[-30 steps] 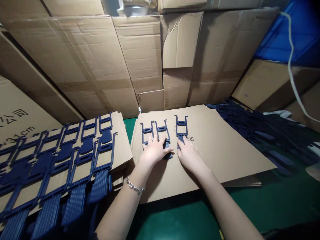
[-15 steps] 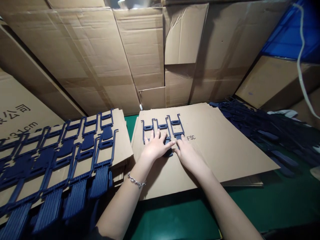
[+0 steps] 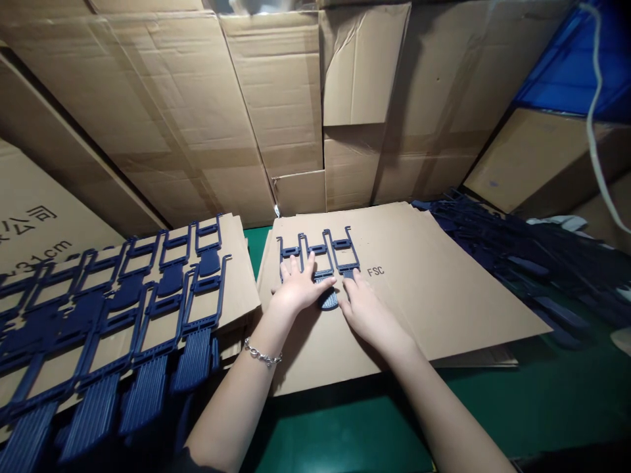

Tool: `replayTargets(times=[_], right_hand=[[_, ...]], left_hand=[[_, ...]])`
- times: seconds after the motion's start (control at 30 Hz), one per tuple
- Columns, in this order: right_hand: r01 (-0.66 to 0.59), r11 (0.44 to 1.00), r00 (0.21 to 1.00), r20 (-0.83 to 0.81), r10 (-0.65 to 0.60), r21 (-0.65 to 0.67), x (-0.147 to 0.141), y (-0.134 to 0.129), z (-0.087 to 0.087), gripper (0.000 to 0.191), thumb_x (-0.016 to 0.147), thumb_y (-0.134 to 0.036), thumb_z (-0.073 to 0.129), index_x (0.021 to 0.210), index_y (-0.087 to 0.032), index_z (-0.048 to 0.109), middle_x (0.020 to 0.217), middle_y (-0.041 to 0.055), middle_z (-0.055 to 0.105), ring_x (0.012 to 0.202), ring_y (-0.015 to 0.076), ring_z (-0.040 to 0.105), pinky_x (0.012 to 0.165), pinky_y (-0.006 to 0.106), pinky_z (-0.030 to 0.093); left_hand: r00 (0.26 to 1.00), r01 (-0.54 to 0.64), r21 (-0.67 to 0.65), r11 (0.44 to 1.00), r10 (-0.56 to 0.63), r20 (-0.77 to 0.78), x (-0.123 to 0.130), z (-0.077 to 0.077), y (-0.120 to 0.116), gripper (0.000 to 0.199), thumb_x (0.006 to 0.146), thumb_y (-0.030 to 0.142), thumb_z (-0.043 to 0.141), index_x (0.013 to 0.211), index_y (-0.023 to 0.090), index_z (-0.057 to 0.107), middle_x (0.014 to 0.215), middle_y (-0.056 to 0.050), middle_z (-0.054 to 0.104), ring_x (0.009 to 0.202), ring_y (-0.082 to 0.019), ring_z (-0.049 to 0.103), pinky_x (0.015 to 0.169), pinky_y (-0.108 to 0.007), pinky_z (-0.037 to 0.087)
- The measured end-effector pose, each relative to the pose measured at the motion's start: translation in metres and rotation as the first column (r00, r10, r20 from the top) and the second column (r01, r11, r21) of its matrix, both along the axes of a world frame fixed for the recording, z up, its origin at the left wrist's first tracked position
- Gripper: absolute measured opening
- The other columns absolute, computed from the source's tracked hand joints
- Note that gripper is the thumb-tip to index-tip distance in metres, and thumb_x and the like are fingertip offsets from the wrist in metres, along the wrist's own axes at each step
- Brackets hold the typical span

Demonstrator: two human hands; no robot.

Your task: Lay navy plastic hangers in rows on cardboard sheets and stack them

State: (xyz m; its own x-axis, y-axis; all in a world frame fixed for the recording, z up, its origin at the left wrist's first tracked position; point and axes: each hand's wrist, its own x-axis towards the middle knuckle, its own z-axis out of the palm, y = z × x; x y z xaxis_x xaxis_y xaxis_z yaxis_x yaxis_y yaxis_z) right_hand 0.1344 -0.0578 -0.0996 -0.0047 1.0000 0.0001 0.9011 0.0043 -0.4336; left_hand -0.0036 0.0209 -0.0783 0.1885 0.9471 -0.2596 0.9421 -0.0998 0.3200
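Observation:
Three dark blue plastic frames lie side by side on a brown cardboard sheet (image 3: pixel 444 295). My left hand (image 3: pixel 296 289) rests with fingers spread over the left frame (image 3: pixel 290 251) and the middle frame (image 3: pixel 318 249). The middle frame's ribbed paddle shows beside my left thumb. At the right frame (image 3: pixel 341 244), my right hand (image 3: pixel 367 309) has its bent fingers closed on the lower end, hiding its paddle.
Rows of similar blue frames (image 3: pixel 204 284) cover a cardboard stack at the left. A dark pile of parts (image 3: pixel 478 230) lies at the right on the green table (image 3: pixel 345 427). Large cardboard boxes (image 3: pixel 197 98) form a wall behind. A white cable (image 3: pixel 594 118) hangs at the right.
The right frame has shifted slightly left, closer to the middle one, with my right hand. My left hand has moved a little left, uncovering more of the middle frame's ribbed paddle.

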Motion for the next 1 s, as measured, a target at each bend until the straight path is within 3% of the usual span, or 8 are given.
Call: replayTargets(times=[0.2,0.53,0.63,0.73,0.8,0.9,0.97,1.0], right_hand=[[0.002,1.000,1.000,0.023,-0.003,0.023,-0.006,-0.002,-0.002,0.034,0.089,-0.025,0.036,0.120,-0.013,0.046,0.141,0.0187,0.025,0.129,0.0279,0.028,0.104,0.039,0.027],[0.017,0.999,0.998,0.053,-0.019,0.049,-0.013,-0.003,-0.003,0.035,0.090,-0.027,0.035,0.118,-0.012,0.048,0.142,0.0195,0.025,0.129,0.0292,0.027,0.103,0.045,0.026],[0.017,0.999,0.999,0.038,-0.019,0.041,-0.011,-0.003,0.000,0.036,0.089,-0.027,0.038,0.120,-0.012,0.047,0.142,0.0184,0.024,0.130,0.0298,0.025,0.103,0.045,0.026],[-0.005,0.999,1.000,-0.005,0.005,0.046,-0.003,-0.004,0.004,0.035,0.087,-0.027,0.040,0.118,-0.014,0.049,0.142,0.0153,0.027,0.131,0.0303,0.023,0.103,0.046,0.027],[-0.025,0.992,0.999,-0.037,0.030,0.123,0.007,-0.005,0.008,0.036,0.085,-0.024,0.040,0.118,-0.015,0.050,0.141,0.0137,0.030,0.131,0.0281,0.024,0.103,0.045,0.029],[-0.074,0.951,0.994,-0.052,0.094,0.299,0.038,-0.006,0.021,0.036,0.082,-0.022,0.041,0.115,-0.016,0.053,0.135,0.0118,0.039,0.126,0.0245,0.035,0.102,0.041,0.033],[-0.058,0.914,0.996,-0.046,0.083,0.402,0.073,-0.009,0.033,0.031,0.082,-0.025,0.042,0.108,-0.017,0.057,0.127,0.0105,0.047,0.118,0.0237,0.044,0.099,0.040,0.037],[0.004,0.889,0.999,-0.045,0.019,0.457,0.095,-0.012,0.039,0.030,0.084,-0.027,0.041,0.107,-0.017,0.057,0.124,0.0103,0.050,0.116,0.0231,0.046,0.099,0.040,0.036]], left_hand=[[0.997,0.062,-0.011,0.998,-0.062,-0.043,-0.001,0.003,-0.002,0.106,0.057,0.080,0.046,0.141,0.035,0.001,0.150,-0.006,0.000,0.132,-0.042,-0.007,0.099,-0.061,0.022],[0.997,0.062,0.040,0.997,-0.060,-0.043,-0.004,0.001,0.001,0.111,0.054,0.075,0.054,0.141,0.033,-0.001,0.149,-0.008,0.012,0.134,-0.040,0.004,0.100,-0.054,0.027],[0.997,0.048,0.044,0.998,-0.045,-0.070,-0.002,0.004,0.001,0.107,0.058,0.075,0.051,0.141,0.035,-0.001,0.149,-0.009,0.011,0.133,-0.041,0.006,0.097,-0.058,0.028],[0.988,0.085,0.177,0.981,-0.060,-0.143,0.008,0.015,-0.018,0.088,0.071,0.072,0.039,0.142,0.032,0.005,0.147,-0.013,0.015,0.134,-0.038,0.004,0.097,-0.068,0.016],[0.975,0.196,0.347,0.917,-0.146,-0.165,0.020,0.028,-0.047,0.072,0.081,0.061,0.034,0.142,0.028,0.013,0.146,-0.014,0.019,0.135,-0.035,0.004,0.100,-0.067,0.007],[0.896,0.429,0.515,0.742,-0.421,-0.139,0.041,0.043,-0.105,0.047,0.089,0.028,0.031,0.135,0.028,0.030,0.135,-0.010,0.037,0.130,-0.028,0.023,0.104,-0.057,0.015],[0.745,0.573,0.546,0.611,-0.666,-0.038,0.055,0.044,-0.141,0.045,0.084,0.040,0.042,0.129,0.031,0.039,0.124,-0.008,0.044,0.116,-0.027,0.039,0.099,-0.055,0.028],[0.617,0.654,0.565,0.504,-0.787,-0.013,0.063,0.040,-0.155,0.048,0.083,0.046,0.043,0.128,0.032,0.039,0.119,-0.007,0.046,0.110,-0.026,0.044,0.095,-0.051,0.034]])
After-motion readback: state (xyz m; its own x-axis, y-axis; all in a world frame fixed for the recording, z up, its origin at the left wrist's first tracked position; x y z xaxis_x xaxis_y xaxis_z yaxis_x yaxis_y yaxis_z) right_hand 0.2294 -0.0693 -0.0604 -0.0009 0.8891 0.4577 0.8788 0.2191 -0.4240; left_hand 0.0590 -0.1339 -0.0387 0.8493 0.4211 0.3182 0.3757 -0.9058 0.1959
